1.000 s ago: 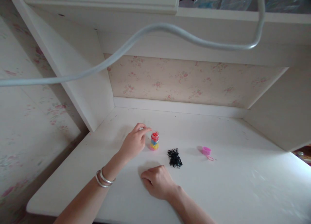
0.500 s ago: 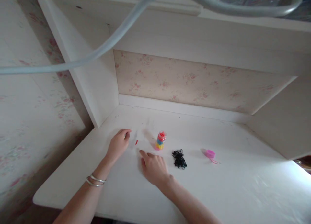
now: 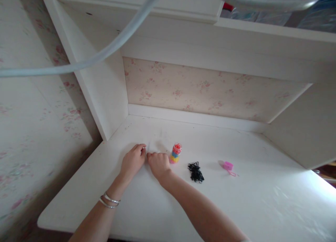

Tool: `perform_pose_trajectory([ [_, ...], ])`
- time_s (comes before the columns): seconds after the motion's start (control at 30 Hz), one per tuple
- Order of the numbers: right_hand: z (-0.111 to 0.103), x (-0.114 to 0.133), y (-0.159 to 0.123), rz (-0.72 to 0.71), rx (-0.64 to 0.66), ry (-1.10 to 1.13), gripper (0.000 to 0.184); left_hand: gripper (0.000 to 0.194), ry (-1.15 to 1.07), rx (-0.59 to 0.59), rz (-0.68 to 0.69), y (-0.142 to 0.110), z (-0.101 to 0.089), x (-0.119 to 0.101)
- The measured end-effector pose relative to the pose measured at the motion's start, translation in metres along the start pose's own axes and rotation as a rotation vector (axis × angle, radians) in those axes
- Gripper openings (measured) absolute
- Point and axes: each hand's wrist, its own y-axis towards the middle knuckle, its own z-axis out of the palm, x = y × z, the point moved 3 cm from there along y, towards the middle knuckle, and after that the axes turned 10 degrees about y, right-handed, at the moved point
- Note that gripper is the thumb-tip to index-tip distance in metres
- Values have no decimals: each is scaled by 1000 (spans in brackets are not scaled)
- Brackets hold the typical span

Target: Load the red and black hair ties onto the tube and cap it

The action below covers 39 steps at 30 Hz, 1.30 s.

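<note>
Two bare hands work close together over one white desk (image 3: 249,203), their fingertips near each other, left of one small clear jar (image 3: 175,153). On the left hand (image 3: 133,159) the fingers are bent, with the thumb and forefinger near each other; I cannot tell whether anything is pinched there. Curled and seen from the back, the right hand (image 3: 159,165) hides its palm, so I cannot tell what, if anything, it grips; its knuckle side is just beside the jar. That one jar stands upright, showing four bands of colour: red on top, then blue, yellow and pink. Right of it lies one tangled black pile of small loops (image 3: 196,172), too knotted to count, and farther right one pink piece (image 3: 228,166) with one thin loop. Two silver bangles (image 3: 111,200) circle the left wrist. One pale cable (image 3: 99,58) curves overhead.
</note>
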Motion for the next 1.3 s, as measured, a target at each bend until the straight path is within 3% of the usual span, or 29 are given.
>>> perform_pose_trajectory([
  [0.63, 19, -1, 6, -10, -58, 12, 20, 24, 4, -13, 36, -1, 3, -2],
  [0.9, 13, -8, -46, -35, -93, 32, 20, 24, 26, 5, 22, -2, 1, -4],
  [1.0, 1, -24, -72, -40, -151, 202, 18, 26, 5, 23, 32, -5, 1, -7],
  [1.1, -27, -50, -89, -43, -260, 471, 25, 27, 7, 50, 33, -6, 2, -9],
  [1.2, -60, -78, -93, -1, -408, 636, 30, 28, 20, 87, 16, -7, 3, -10],
  [1.3, -79, -102, -85, 52, -485, 621, 32, 28, 22, 105, 19, -7, 3, -9],
])
